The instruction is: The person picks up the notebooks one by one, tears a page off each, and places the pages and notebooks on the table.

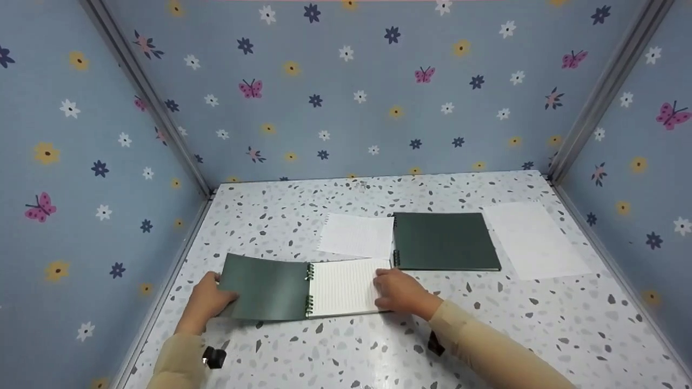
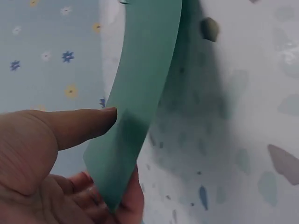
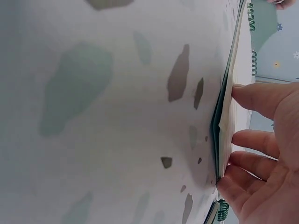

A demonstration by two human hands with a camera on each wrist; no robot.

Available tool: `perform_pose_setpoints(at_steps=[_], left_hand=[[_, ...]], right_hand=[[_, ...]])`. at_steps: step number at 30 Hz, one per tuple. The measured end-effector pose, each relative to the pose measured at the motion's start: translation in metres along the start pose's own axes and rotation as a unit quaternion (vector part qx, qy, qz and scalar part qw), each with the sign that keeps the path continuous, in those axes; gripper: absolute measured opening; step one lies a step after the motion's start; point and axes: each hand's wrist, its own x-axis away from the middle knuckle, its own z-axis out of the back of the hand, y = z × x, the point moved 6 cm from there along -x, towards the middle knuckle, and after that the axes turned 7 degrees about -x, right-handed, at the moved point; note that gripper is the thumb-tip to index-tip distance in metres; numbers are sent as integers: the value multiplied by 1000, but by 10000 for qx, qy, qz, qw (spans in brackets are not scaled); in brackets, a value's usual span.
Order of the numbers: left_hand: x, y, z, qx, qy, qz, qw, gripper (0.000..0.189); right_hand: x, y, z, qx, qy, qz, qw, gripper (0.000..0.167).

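A spiral notebook lies spread on the speckled table, its dark green cover (image 1: 265, 289) folded out to the left and its lined pages (image 1: 343, 289) to the right. My left hand (image 1: 208, 300) pinches the outer edge of that cover, thumb on one face and fingers behind, as the left wrist view shows; the cover (image 2: 145, 70) bends slightly, lifted off the table. At the pages' right edge, my right hand (image 1: 403, 292) rests with its fingertips. In the right wrist view the thumb and fingers of the right hand (image 3: 266, 144) touch the page edge.
Behind, a closed dark green spiral notebook (image 1: 446, 240) lies at the right. A torn lined sheet (image 1: 357, 235) sits to its left, a white sheet (image 1: 538, 240) to its right. Flower-patterned walls (image 1: 346, 97) enclose the table (image 1: 270, 216) at the back and sides.
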Motion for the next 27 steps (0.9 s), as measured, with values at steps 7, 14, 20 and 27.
perform_pose_setpoints(at_steps=[7,14,20,27], left_hand=[[19,34,23,964,-263,-649,9929,68],[43,76,29,1691,-499,-1515,9726,79],[62,116,15,1850,-92,-2440,9519,74],[68,154,-30,1188,218,-3240,9383,71]], right_hand=[[2,3,-1,-288,65,-65,9995,21],[5,4,-1,-495,84,-148,9986,26],[7,0,2,-555,123,2,9984,20],[7,1,1,-695,118,-139,9974,21]])
